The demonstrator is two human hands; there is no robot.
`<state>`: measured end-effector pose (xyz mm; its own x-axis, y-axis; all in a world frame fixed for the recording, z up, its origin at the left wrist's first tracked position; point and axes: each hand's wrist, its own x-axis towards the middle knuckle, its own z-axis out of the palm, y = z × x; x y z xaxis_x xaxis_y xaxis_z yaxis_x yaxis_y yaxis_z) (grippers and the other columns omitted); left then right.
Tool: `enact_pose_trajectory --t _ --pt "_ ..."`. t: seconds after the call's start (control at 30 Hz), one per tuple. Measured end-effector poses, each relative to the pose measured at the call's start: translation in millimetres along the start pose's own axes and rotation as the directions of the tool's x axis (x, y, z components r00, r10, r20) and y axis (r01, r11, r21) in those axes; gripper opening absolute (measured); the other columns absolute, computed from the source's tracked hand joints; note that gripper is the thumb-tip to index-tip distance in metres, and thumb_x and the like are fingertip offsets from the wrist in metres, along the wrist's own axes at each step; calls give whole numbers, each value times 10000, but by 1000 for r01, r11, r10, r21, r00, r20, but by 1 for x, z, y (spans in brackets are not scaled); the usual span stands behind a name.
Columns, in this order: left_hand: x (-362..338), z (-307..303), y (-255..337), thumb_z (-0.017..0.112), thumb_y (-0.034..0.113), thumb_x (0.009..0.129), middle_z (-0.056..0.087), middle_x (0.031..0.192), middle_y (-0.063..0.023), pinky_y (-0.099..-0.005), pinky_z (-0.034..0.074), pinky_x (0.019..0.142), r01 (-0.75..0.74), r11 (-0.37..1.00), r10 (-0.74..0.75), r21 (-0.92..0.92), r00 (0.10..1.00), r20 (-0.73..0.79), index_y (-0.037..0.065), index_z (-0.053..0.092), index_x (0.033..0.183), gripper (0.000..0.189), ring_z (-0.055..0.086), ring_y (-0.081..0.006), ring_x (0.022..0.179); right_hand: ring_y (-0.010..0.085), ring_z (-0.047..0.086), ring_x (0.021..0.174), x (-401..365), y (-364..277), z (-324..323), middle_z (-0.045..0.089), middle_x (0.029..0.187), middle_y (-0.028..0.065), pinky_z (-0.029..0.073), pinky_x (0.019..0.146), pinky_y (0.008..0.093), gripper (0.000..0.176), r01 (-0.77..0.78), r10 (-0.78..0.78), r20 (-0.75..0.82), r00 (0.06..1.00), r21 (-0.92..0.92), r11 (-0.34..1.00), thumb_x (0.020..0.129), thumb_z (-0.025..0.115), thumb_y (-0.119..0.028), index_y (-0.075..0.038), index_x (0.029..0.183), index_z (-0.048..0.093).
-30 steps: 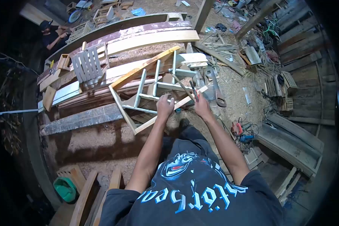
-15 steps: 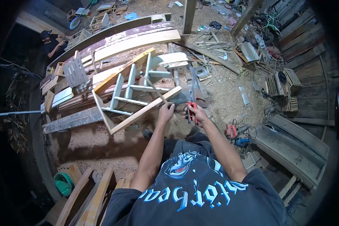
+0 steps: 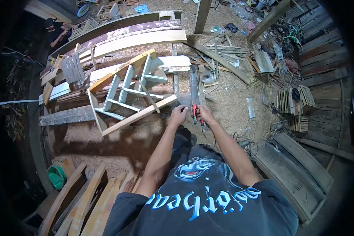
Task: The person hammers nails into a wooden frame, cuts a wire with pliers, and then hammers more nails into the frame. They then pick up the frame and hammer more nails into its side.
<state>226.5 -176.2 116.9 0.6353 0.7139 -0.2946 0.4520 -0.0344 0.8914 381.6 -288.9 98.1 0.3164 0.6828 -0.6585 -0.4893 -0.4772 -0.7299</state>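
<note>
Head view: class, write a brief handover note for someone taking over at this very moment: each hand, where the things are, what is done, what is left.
Right hand: closed on the red-handled pliers, low before the body.
Left hand: beside the pliers, off the wooden frame; grip unclear.
Wooden frame: lies tilted on the plank pile, near end just ahead of the left hand.
Done: pale slats sit between its two rails.
Left: a thin strip lies across the slats, seemingly loose.

Black short-sleeved T-shirt, blue-white gothic lettering, red-blue mask graphic; bare forearms.
</note>
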Motion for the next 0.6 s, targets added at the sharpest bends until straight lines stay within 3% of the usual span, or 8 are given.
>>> enact_pose_trajectory --t 0.07,0.13,0.17,0.23,0.27,0.43,0.5,0.6 --pt "30 -1 -5 630 246 945 741 944 -192 -382 547 780 18 1000 -17 -13 1000 18 4 718 1091 296 721 -280 849 133 608 665 20 -9 -4 650 825 34 497 588 288 238 21 -22 21 1000 35 999 1057 492 -245 -60 1106 633" --pt "53 -3 1 655 233 935 758 945 -145 -356 543 785 227 963 -183 -147 948 261 -25 712 1101 311 704 -201 856 128 607 721 30 -32 -6 645 872 36 517 669 281 226 8 -26 120 992 146 989 1069 487 -214 -32 1100 617" --pt "62 -2 3 655 233 935 758 945 -145 -356 543 785 231 961 -188 -149 948 258 -25 712 1101 311 704 -201 856 128 607 721 36 -42 -7 645 872 36 517 669 281 226 3 -21 124 992 144 990 1069 487 -214 -32 1100 617" --pt "80 4 5 693 204 920 762 964 -109 -337 535 797 -55 966 98 -251 982 162 -37 712 1115 310 676 -146 884 134 627 764 54 -55 -13 661 927 51 531 711 282 212 76 -81 105 991 43 996 1062 503 -184 -16 1131 611" --pt "89 5 6 719 162 899 762 992 -115 -330 532 815 -57 954 111 -293 979 169 -18 721 1127 290 680 -145 909 144 656 828 64 -63 -15 673 991 65 546 752 287 230 71 -80 131 988 72 995 1054 517 -169 -2 1185 606" --pt "140 1 43 727 154 875 767 948 -135 -343 543 798 175 962 -154 -212 982 110 14 742 1098 264 710 -170 860 156 681 901 117 -104 -25 692 1040 75 555 800 287 259 90 -93 75 993 41 995 1020 585 -141 24 1217 618" --pt "180 13 21 688 153 918 754 902 -101 -290 563 646 132 986 -130 -97 991 31 -7 738 1124 266 694 -116 798 164 690 874 159 -111 -40 704 1048 87 556 768 285 291 312 -279 140 950 -391 866 977 637 -98 53 1224 609" --pt "239 30 6 698 198 888 752 861 -152 -374 567 691 136 989 -146 -61 969 -201 63 749 1123 276 726 -224 771 151 689 827 224 -147 -34 724 937 95 553 739 306 326 355 -316 165 934 -517 779 895 728 -119 37 1172 656"
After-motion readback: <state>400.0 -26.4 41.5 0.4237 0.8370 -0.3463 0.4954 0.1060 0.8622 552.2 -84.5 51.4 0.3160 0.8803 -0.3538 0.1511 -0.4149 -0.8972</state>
